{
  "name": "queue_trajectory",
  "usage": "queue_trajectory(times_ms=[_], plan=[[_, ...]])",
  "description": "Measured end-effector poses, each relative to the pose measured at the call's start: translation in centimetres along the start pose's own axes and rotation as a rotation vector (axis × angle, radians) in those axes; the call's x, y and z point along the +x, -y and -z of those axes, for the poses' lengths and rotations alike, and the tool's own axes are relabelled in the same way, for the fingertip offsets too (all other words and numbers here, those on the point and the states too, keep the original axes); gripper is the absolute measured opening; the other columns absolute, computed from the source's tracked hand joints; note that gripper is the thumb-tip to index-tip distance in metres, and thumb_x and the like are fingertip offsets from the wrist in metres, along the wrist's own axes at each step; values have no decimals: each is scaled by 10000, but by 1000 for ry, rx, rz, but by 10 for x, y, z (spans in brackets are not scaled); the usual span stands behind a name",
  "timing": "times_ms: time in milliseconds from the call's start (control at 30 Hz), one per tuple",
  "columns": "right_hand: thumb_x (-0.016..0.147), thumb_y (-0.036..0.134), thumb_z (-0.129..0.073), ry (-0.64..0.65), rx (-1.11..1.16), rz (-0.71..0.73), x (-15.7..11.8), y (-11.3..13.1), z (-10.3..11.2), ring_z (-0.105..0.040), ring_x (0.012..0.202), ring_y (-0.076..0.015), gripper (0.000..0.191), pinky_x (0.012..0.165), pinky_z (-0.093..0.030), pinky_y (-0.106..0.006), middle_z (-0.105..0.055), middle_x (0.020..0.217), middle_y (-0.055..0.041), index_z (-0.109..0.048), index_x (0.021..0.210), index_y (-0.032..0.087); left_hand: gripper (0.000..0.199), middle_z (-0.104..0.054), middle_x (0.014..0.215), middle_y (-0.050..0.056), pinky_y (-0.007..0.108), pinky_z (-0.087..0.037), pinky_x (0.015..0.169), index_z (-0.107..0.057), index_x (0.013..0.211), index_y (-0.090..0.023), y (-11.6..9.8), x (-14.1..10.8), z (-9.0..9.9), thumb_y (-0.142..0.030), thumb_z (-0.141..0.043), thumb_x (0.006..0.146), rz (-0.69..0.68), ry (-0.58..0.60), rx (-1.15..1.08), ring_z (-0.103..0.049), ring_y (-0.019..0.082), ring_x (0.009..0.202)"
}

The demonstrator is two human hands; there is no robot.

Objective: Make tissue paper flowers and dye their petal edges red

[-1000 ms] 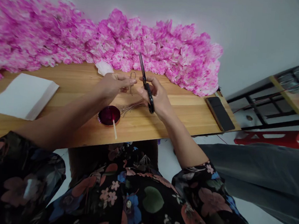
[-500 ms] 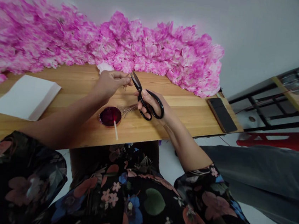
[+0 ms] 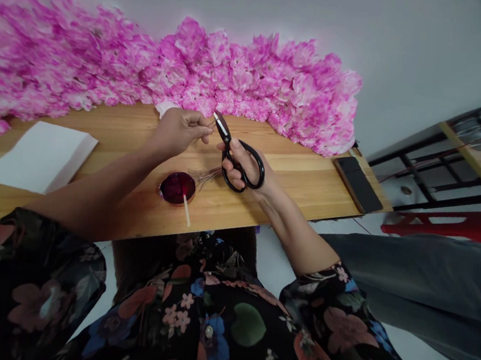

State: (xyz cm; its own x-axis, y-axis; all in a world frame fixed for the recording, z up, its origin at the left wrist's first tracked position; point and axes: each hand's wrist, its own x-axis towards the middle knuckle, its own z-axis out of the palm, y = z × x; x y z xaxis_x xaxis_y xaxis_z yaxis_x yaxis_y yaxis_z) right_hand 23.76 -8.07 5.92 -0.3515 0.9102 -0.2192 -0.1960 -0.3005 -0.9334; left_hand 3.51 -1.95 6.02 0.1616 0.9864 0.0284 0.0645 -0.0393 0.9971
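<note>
My left hand (image 3: 181, 131) pinches a thin, brownish wire-like strand between thumb and fingertips above the table. Its exact kind is too small to make out. In my right hand (image 3: 242, 166) is a pair of scissors (image 3: 225, 132) with large black loop handles, the blades pointing up and left beside the left fingertips. Below the hands, a bundle of similar thin strands (image 3: 204, 177) lies on the wooden table. Next to it stands a small round dish (image 3: 174, 187) of dark red liquid, with a white stick (image 3: 187, 211) leaning over its rim.
Pink and white artificial-looking flowers (image 3: 234, 73) line the table's back edge. A white paper stack (image 3: 39, 156) lies left, a dark phone (image 3: 358, 184) right. Beyond the table (image 3: 295, 191) are a red plastic stool (image 3: 455, 224), a black-framed rack (image 3: 439, 166) and someone's dark trouser leg (image 3: 411, 272).
The scissors have turned a little more upright, their tips still close to the left fingertips. My left hand has shifted slightly, keeping its pinch on the strand. The things on the table have stayed put.
</note>
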Motion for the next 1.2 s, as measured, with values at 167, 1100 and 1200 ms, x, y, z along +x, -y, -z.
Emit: queue_trajectory(times_ms=[167, 1100, 1200], plan=[[920, 813, -776, -71, -107, 194, -9, 31, 27, -384, 438, -69, 603, 347, -274, -211, -502, 648, 76, -692, 1095, 243, 233, -645, 610, 35, 298, -374, 717, -756, 592, -198, 0, 4, 14, -111, -828, 796, -108, -33, 342, -552, 188, 703], [1070, 267, -684, 119, -1493, 456, 30, 8, 63, -673, 1241, -332, 272, 1096, -494, -467, -797, 1289, -141, -797, 1305, 191, 408, -836, 949, 53, 302, -593, 934, -800, 1342, -119, 31, 38, 14, -87, -766, 937, 57, 266, 437, -761, 204, 937], [1067, 286, -706, 172, -1464, 446, 43, 6, 55, -661, 1171, -303, 162, 1031, -487, -421, -787, 1173, -120, -799, 1156, 186, 370, -820, 923, 42, 305, -600, 944, -796, 1289, -97, 34, 29, 19, -57, -769, 923, 79, 197, 291, -767, 209, 956]])
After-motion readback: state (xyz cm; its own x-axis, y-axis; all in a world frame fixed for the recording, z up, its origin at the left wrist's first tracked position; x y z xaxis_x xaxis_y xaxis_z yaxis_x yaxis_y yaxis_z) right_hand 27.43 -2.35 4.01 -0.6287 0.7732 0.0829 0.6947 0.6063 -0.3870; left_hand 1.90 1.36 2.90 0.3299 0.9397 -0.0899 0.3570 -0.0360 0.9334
